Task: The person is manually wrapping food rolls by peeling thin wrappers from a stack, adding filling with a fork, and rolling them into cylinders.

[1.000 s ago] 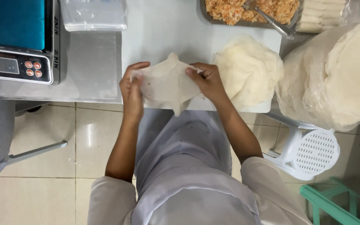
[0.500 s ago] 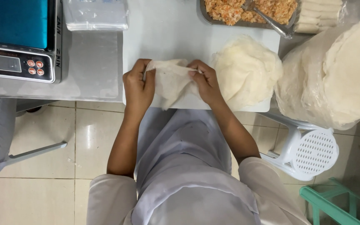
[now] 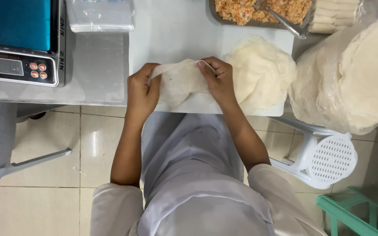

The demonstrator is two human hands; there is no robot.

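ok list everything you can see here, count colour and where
wrapper sheet: one, pale white, held over the table edge
wrapper stack: one, white, on the board right of the hands
cutting board: one, white, on the table
scale: one, blue top, far left
filling tray: one, metal, orange filling, top
spoon: one, metal, in the tray
bagged wrappers: one big bundle, white, right
plastic bags: one pile, clear, top left
stool: one, white, on the floor right
left hand: grips the sheet's left edge
right hand: grips its right edge
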